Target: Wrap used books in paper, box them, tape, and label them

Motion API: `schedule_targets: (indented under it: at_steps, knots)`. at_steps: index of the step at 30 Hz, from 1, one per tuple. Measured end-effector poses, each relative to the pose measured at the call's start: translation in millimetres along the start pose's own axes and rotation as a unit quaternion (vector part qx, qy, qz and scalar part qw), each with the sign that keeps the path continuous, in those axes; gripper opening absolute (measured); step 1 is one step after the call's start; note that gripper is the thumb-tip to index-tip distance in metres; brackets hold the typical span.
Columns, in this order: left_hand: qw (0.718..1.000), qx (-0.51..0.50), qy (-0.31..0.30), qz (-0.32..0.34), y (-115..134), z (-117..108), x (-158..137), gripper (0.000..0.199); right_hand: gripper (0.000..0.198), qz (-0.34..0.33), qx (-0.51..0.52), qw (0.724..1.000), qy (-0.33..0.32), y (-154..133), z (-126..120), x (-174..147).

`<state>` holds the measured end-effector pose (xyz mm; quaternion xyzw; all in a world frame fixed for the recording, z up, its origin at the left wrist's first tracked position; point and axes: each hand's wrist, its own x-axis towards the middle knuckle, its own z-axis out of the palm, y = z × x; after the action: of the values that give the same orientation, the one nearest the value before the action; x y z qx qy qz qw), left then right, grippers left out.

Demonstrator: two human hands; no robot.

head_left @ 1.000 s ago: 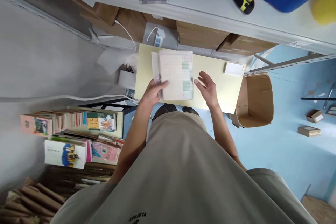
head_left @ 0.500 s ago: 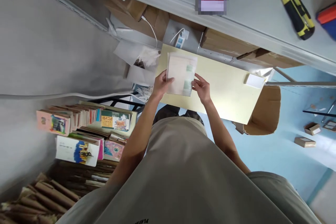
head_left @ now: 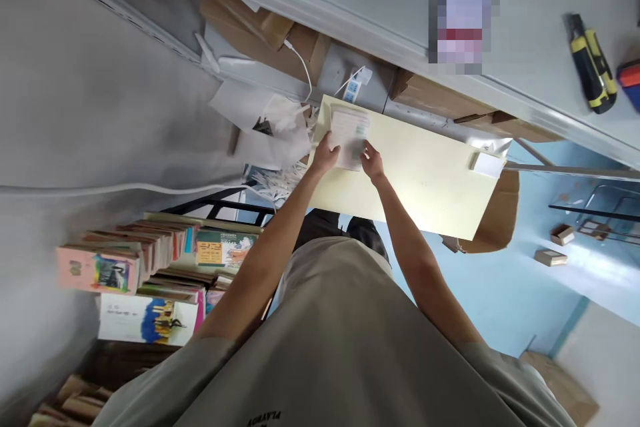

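Observation:
A pale, flat book in what looks like a clear sleeve [head_left: 347, 140], with a green patch on its right part, is over the left end of the cream-coloured table [head_left: 425, 180]. My left hand [head_left: 326, 155] grips its left edge, thumb on top and fingers beneath. At its lower right edge, my right hand [head_left: 371, 161] has its fingers curled round the side. The fingertips under the book are hidden. Whether the book rests fully on the table I cannot tell.
A white box [head_left: 487, 165] lies at the table's right end. Behind are a power strip [head_left: 353, 89] and cardboard boxes [head_left: 435, 97]. A shelf above holds a yellow-black utility knife [head_left: 593, 63]. Stacked books [head_left: 145, 253] stand at left, and an open carton [head_left: 495, 217] at right.
Both hands have carried the book forward and lower toward the table, and it looks smaller now. My arms reach out further. The whole view has shifted slightly.

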<state>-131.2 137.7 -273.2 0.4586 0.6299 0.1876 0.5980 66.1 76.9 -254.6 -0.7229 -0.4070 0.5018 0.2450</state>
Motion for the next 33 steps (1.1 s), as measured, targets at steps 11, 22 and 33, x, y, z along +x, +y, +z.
schedule_targets:
  at_steps: [11,22,33]
  knots:
    - [0.972,-0.196,0.093,0.089,-17,-21,-125,0.079,0.095,-0.052,0.016,0.998,-0.013,-22,-23,-91]
    - [0.911,-0.228,0.299,0.167,-50,-22,-343,0.070,0.067,-0.190,0.066,0.968,-0.152,-47,-5,-195]
    - [0.791,-0.250,0.527,0.185,-108,-12,-550,0.077,0.062,-0.217,0.069,0.900,-0.372,-53,78,-329]
